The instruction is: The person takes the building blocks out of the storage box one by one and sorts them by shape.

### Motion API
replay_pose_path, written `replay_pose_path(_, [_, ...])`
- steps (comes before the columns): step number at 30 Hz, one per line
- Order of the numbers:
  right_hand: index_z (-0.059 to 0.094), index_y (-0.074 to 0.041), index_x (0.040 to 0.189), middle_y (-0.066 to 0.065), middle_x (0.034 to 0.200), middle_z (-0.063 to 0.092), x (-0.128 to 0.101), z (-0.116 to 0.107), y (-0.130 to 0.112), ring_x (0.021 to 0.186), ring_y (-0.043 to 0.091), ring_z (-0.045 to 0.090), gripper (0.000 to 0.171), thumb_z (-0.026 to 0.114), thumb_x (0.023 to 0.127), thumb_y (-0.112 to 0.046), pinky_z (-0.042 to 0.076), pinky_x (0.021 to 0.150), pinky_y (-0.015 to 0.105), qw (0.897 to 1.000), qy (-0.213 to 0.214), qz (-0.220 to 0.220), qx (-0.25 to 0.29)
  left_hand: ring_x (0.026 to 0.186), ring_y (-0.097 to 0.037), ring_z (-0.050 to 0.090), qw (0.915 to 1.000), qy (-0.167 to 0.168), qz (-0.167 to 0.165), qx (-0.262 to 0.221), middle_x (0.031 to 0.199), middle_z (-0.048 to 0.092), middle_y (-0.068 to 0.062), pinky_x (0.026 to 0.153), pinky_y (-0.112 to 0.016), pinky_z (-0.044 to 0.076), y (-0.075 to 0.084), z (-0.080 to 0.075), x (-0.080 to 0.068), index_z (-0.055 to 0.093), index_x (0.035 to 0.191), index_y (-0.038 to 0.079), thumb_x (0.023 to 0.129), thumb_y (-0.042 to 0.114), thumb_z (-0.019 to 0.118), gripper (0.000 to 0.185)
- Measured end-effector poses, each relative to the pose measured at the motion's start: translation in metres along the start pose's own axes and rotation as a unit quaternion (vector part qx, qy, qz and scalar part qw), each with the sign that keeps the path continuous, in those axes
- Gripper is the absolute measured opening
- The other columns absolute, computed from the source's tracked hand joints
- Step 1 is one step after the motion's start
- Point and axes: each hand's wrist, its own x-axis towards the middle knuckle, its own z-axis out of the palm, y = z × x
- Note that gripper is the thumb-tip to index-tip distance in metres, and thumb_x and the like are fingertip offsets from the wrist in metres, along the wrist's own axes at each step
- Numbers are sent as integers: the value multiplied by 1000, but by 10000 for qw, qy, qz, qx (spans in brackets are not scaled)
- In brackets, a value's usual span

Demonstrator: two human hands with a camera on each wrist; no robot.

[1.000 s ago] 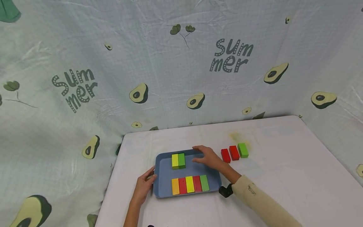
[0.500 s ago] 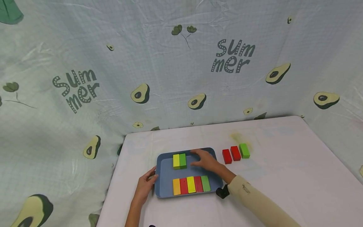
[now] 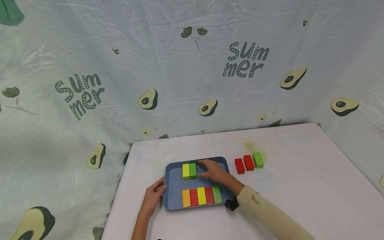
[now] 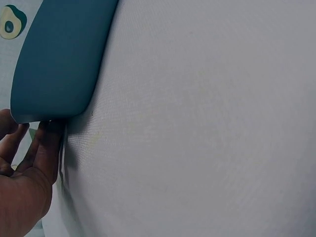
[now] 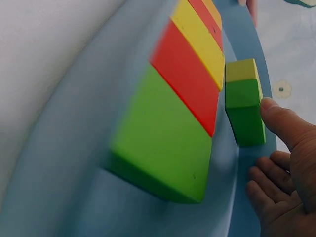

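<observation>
In the head view my left hand [image 3: 152,196] is at the left end of a blue-grey tray [image 3: 173,196], thumb over the rim and fingertips against the outer wall. The left wrist view shows those fingers [image 4: 49,148] against the lower edge of the tray's end. Reaching over the tray's right side, my right hand [image 3: 214,170] has thumb and fingers spread beside a green block [image 3: 193,170]. That block stands side by side with a yellow block [image 3: 186,171]. In the right wrist view the right thumb [image 5: 286,121] is right at the green block's edge.
Along the tray's near side lies a row of several blocks, orange [image 3: 186,198], red, yellow, red and green. On the white table [image 3: 288,186], right of the tray, are two red blocks [image 3: 239,165] and a green block [image 3: 258,160]. A patterned cloth [image 3: 168,66] hangs behind.
My right hand has moved left over the tray, closer to the green block beside the yellow one. The left hand stays at the tray's left end, and the blocks look unmoved.
</observation>
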Motion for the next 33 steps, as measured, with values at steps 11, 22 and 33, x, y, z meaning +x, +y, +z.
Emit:
replay_pose_path(11, [50, 2, 132, 14, 129, 53, 5, 1, -9, 117, 26, 50, 65, 75, 81, -29, 40, 96, 41, 9992, -295, -57, -245, 108, -30, 55, 9999, -65, 28, -90, 129, 48, -25, 76, -29, 49, 1, 1, -3, 45, 139, 0, 93, 9, 58, 48])
replay_pose_path(22, [50, 4, 130, 16, 128, 53, 8, -2, -16, 116, 27, 49, 64, 76, 81, -28, 40, 96, 42, 9981, -567, -61, -248, 107, -28, 55, 10000, 41, -42, -64, 127, 50, -23, 77, -28, 49, 1, 2, -3, 47, 138, 2, 92, 9, 60, 47])
replay_pose_path(33, [48, 3, 133, 14, 129, 52, 10, 0, -15, 114, 24, 50, 69, 78, 79, -29, 41, 95, 39, 9961, -735, -76, -478, 107, -28, 55, 9999, 102, -103, 40, 127, 50, -23, 77, -29, 49, 2, 3, -2, 48, 137, 3, 92, 10, 60, 47])
